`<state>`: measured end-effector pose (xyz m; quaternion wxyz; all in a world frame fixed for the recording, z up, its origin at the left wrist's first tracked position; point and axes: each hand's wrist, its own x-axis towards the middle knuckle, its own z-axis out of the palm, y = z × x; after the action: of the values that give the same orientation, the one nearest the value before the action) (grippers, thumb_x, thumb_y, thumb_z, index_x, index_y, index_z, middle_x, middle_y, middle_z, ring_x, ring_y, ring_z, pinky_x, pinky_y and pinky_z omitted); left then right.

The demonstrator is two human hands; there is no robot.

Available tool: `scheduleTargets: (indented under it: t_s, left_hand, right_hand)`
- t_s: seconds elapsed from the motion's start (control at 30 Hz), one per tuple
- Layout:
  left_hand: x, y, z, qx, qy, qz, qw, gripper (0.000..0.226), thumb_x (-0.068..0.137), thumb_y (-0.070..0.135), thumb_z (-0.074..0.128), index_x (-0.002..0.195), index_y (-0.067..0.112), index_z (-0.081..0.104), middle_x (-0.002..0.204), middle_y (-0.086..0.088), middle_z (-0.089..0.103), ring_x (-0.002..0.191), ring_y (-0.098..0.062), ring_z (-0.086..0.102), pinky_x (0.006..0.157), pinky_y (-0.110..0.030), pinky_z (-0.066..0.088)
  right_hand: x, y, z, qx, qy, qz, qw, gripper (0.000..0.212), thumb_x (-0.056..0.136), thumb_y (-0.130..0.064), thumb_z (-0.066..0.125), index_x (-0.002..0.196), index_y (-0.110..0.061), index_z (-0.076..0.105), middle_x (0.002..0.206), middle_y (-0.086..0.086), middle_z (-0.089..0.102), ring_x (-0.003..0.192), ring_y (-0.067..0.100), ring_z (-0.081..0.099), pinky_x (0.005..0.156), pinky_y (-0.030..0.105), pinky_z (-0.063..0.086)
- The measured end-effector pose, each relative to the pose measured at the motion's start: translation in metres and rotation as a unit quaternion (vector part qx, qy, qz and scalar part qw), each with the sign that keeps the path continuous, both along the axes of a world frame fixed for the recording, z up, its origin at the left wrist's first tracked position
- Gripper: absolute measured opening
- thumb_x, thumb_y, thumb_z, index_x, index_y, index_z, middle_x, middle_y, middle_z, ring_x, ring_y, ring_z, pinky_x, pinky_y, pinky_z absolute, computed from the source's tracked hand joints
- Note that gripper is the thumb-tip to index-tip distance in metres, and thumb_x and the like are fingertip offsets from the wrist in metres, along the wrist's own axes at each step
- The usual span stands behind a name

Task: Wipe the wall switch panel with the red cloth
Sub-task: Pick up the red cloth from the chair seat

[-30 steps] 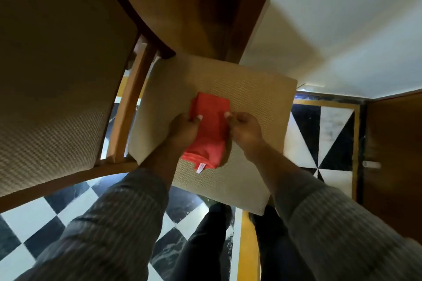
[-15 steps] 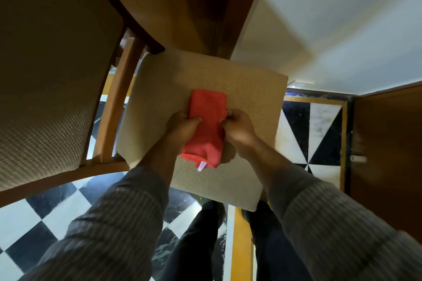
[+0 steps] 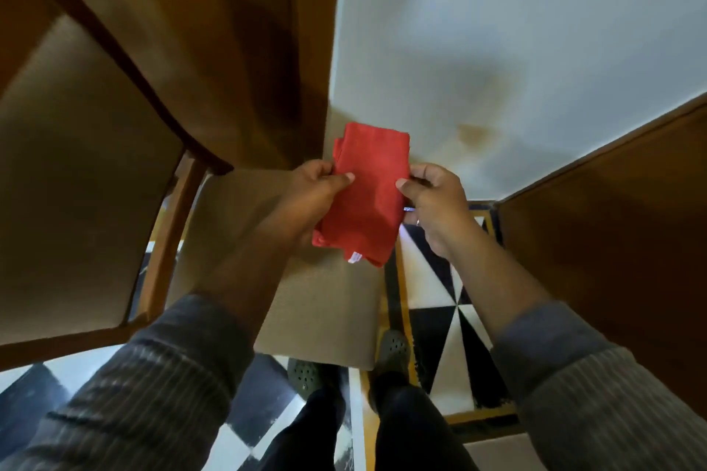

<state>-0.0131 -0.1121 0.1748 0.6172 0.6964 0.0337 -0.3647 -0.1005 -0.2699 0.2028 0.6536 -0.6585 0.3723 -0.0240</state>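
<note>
Holding the folded red cloth (image 3: 365, 199) up w/ both hands, clear of the seat cushion (image 3: 306, 302) below. Left hand (image 3: 311, 195) pinches cloth's left edge, thumb on top, other fingers curled under it. Right hand (image 3: 434, 203) clamps the right edge, thumb pressed on the front. Cloth sits between the two thumbs, upper end sticking up past the fingertips toward the wall (image 3: 516, 50); white tag (image 3: 354, 257) hangs at the lower end, below the fingers. Switch panel not in view.

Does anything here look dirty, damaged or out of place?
Yes: the white wall has a brownish stain just right of the red cloth. Nothing else stands out; the cloth is neatly folded between both hands.
</note>
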Motion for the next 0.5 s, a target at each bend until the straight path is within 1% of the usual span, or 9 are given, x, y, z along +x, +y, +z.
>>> scheduleTargets:
  t_s: [0.1, 0.17, 0.23, 0.27, 0.33, 0.4, 0.43, 0.5]
  left_hand:
    - [-0.011, -0.020, 0.039, -0.015, -0.044, -0.005, 0.999, 0.002, 0.088, 0.029, 0.071, 0.090, 0.028, 0.072, 0.097, -0.002, 0.080, 0.088, -0.021, 0.077, 0.085, -0.042, 0.062]
    - [-0.019, -0.034, 0.064, -0.024, -0.067, -0.015, 0.997, 0.014, 0.080, 0.035, 0.070, 0.093, 0.029, 0.071, 0.105, -0.006, 0.079, 0.097, -0.027, 0.076, 0.094, -0.049, 0.060]
    - [-0.025, -0.050, 0.090, -0.041, -0.082, -0.023, 0.995, 0.023, 0.080, 0.036, 0.069, 0.102, 0.028, 0.070, 0.107, -0.005, 0.078, 0.097, -0.026, 0.076, 0.094, -0.050, 0.060]
    - [-0.026, -0.056, 0.096, -0.052, -0.087, -0.024, 0.995, 0.023, 0.083, 0.034, 0.069, 0.105, 0.027, 0.069, 0.107, -0.004, 0.078, 0.096, -0.025, 0.076, 0.092, -0.050, 0.061]
    - [-0.029, -0.076, 0.114, -0.066, -0.108, -0.023, 0.992, 0.021, 0.089, 0.029, 0.068, 0.110, 0.024, 0.068, 0.107, -0.005, 0.078, 0.095, -0.025, 0.076, 0.089, -0.048, 0.062]
    - [-0.031, -0.094, 0.131, -0.076, -0.128, -0.024, 0.989, 0.018, 0.093, 0.023, 0.067, 0.111, 0.022, 0.067, 0.107, -0.007, 0.078, 0.094, -0.026, 0.076, 0.086, -0.045, 0.062]
    - [-0.032, -0.103, 0.139, -0.081, -0.134, -0.023, 0.987, 0.017, 0.094, 0.021, 0.067, 0.112, 0.020, 0.067, 0.106, -0.008, 0.077, 0.094, -0.027, 0.075, 0.085, -0.044, 0.061]
    - [-0.033, -0.129, 0.164, -0.095, -0.153, -0.022, 0.983, 0.019, 0.096, 0.019, 0.066, 0.114, 0.019, 0.067, 0.105, -0.007, 0.077, 0.096, -0.027, 0.074, 0.083, -0.042, 0.060]
  right_hand:
    - [-0.015, -0.015, 0.041, -0.033, -0.024, -0.011, 0.999, 0.019, 0.099, -0.008, 0.056, 0.095, -0.025, 0.065, 0.097, -0.004, 0.070, 0.087, 0.016, 0.070, 0.064, 0.031, 0.062]
    - [-0.025, -0.025, 0.066, -0.045, -0.041, -0.020, 0.998, 0.019, 0.099, -0.008, 0.056, 0.094, -0.024, 0.065, 0.096, -0.002, 0.070, 0.087, 0.020, 0.071, 0.063, 0.033, 0.062]
    - [-0.036, -0.039, 0.090, -0.053, -0.063, -0.037, 0.996, 0.017, 0.098, -0.008, 0.057, 0.096, -0.022, 0.066, 0.097, 0.002, 0.070, 0.089, 0.023, 0.071, 0.070, 0.040, 0.063]
    - [-0.039, -0.044, 0.097, -0.057, -0.072, -0.043, 0.995, 0.016, 0.098, -0.007, 0.057, 0.098, -0.020, 0.067, 0.098, 0.004, 0.071, 0.089, 0.023, 0.071, 0.073, 0.043, 0.063]
    - [-0.048, -0.058, 0.118, -0.069, -0.096, -0.059, 0.991, 0.015, 0.097, -0.005, 0.057, 0.101, -0.014, 0.069, 0.100, 0.010, 0.071, 0.086, 0.024, 0.070, 0.076, 0.050, 0.062]
    - [-0.052, -0.072, 0.136, -0.080, -0.117, -0.067, 0.988, 0.016, 0.097, -0.004, 0.056, 0.106, -0.008, 0.069, 0.107, 0.019, 0.070, 0.084, 0.025, 0.069, 0.079, 0.057, 0.058]
    - [-0.054, -0.080, 0.144, -0.085, -0.124, -0.074, 0.986, 0.017, 0.097, -0.003, 0.056, 0.108, -0.007, 0.068, 0.111, 0.021, 0.069, 0.083, 0.024, 0.068, 0.079, 0.058, 0.057]
    - [-0.055, -0.104, 0.165, -0.097, -0.151, -0.088, 0.980, 0.018, 0.097, -0.002, 0.056, 0.109, -0.007, 0.068, 0.114, 0.020, 0.068, 0.082, 0.021, 0.069, 0.078, 0.054, 0.059]
